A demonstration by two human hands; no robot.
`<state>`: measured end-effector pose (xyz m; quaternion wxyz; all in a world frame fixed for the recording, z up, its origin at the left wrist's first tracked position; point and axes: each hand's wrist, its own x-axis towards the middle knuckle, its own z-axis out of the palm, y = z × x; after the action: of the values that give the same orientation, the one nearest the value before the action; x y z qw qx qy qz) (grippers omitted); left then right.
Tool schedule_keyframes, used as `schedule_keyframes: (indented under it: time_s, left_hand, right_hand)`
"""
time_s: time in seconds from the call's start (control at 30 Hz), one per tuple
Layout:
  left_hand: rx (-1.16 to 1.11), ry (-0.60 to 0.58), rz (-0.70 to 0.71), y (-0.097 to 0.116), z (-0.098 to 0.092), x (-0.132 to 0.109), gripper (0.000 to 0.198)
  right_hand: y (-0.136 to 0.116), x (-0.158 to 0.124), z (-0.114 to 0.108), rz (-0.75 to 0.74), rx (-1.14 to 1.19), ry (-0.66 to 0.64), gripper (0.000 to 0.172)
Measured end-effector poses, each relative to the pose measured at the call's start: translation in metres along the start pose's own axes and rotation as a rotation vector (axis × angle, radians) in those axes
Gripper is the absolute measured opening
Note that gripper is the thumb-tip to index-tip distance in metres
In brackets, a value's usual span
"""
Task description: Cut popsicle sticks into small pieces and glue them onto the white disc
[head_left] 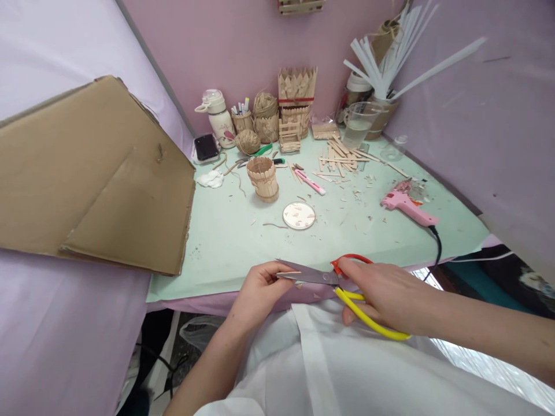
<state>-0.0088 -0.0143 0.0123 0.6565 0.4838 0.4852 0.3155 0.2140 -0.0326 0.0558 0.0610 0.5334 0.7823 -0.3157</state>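
My right hand (385, 294) grips a pair of scissors (318, 277) by their handles, one red and one yellow. The blades are spread and point left, over the table's near edge. Between the blades is a short pale strip of wood (291, 275), pinched in the fingers of my left hand (260, 289). Beyond my hands lies a round dish (299, 215) with small pinkish-tan pieces on it. Behind it stands a small cup (263, 180) faced with wooden sticks.
A pink glue gun (410, 209) with a black cord lies on the right. Loose wooden sticks (340, 157) and a pink craft knife (310, 181) lie farther back. Twine balls (247, 141), a white bottle (220, 121) and a plastic cup (358, 127) line the rear. A cardboard panel (99, 190) leans at left.
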Motion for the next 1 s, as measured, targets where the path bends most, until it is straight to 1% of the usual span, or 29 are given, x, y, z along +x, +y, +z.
schedule_keyframes:
  time_s: [0.17,0.3,0.47,0.63,0.8,1.0]
  left_hand:
    - [-0.015,-0.002,-0.038,-0.0009,-0.0002,-0.0005,0.013]
    - [-0.032,-0.011,-0.058,-0.001,0.0003,-0.0016,0.011]
    - [-0.038,-0.013,-0.064,0.0,0.0005,-0.0024,0.01]
    - [-0.034,-0.02,-0.055,0.0002,-0.0003,-0.0025,0.013]
    - [-0.014,-0.01,-0.058,0.0018,-0.0001,-0.0019,0.01]
    - [-0.089,-0.031,-0.065,0.0013,0.0004,-0.0022,0.011]
  right_hand:
    - [0.0,0.0005,0.0002,0.002,-0.011,-0.007,0.023]
    - [0.0,-0.0008,-0.0005,-0.006,0.0,-0.009,0.025]
    - [-0.0001,-0.0015,-0.0003,-0.016,-0.008,0.014,0.024]
    - [-0.0002,-0.0011,-0.0011,-0.015,-0.011,-0.009,0.025]
    - [0.0015,-0.0016,0.0006,-0.019,-0.006,-0.013,0.025]
    - [0.002,-0.0029,0.0033,-0.012,0.06,-0.029,0.02]
